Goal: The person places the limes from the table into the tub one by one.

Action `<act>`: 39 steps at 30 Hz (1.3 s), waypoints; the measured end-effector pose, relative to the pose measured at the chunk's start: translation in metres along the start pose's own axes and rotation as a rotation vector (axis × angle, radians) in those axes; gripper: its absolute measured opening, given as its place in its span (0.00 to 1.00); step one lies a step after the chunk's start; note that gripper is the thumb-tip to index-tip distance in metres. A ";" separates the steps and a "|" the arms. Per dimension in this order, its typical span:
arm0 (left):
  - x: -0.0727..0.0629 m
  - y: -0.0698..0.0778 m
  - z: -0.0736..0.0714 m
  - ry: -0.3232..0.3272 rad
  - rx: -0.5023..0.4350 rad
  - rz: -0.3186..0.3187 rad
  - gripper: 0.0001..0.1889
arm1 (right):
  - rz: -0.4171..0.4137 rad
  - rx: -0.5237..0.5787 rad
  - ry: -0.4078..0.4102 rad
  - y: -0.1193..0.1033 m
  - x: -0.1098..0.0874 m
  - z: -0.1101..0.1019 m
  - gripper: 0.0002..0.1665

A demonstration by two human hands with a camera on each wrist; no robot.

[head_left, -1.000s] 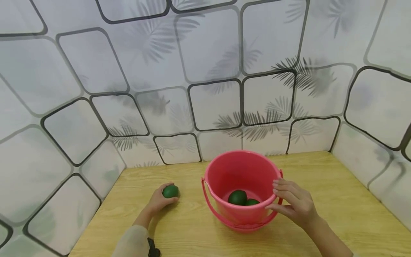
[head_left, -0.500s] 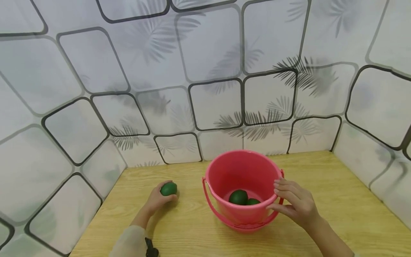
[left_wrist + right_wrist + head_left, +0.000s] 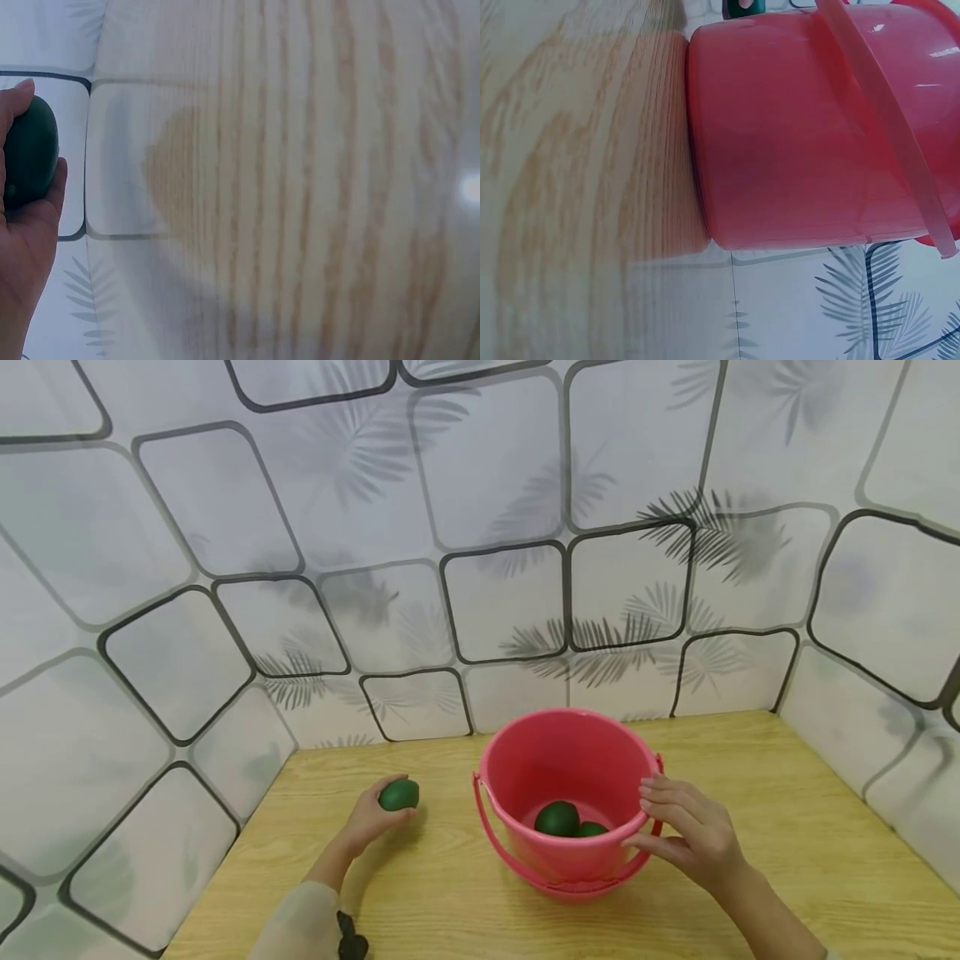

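Observation:
My left hand (image 3: 372, 817) grips a smooth, dark green avocado (image 3: 399, 795), fingers along its far side and thumb along its near side. In the left wrist view that avocado (image 3: 31, 152) shows as an oval between thumb and fingers, off the table surface. A pink bucket (image 3: 573, 858) stands upright, its handle hanging down at the front. Two more green avocados (image 3: 557, 819) lie on the bucket's bottom, one partly hidden by the front rim. My right hand (image 3: 697, 843) holds the bucket's right rim, fingers at the edge and thumb at the front.
The light wooden table (image 3: 450, 918) carries the bucket right of centre. A patterned pale wall covering (image 3: 510, 610) rises along the back and both sides. A dark strap (image 3: 351, 937) hangs near my left sleeve (image 3: 300, 927).
My left hand has drawn a little left with the avocado, then risen slightly and tilted it. The right hand and the bucket have stayed in place.

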State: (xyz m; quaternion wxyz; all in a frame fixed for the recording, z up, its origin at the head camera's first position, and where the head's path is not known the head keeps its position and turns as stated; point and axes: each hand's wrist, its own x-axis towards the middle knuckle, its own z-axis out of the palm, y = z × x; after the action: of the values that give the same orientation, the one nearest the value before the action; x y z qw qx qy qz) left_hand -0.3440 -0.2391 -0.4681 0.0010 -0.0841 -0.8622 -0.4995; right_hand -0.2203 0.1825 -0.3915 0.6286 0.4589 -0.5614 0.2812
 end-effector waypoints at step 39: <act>-0.013 0.063 -0.006 -0.114 -0.020 0.181 0.34 | 0.015 -0.026 -0.030 0.001 -0.001 -0.001 0.27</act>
State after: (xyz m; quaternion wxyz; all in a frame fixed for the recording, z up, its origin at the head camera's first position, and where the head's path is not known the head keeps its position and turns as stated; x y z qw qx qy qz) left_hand -0.3228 -0.2156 -0.4119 -0.0038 -0.1897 -0.8449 -0.5002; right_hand -0.2212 0.1844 -0.3922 0.6240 0.4504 -0.5778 0.2719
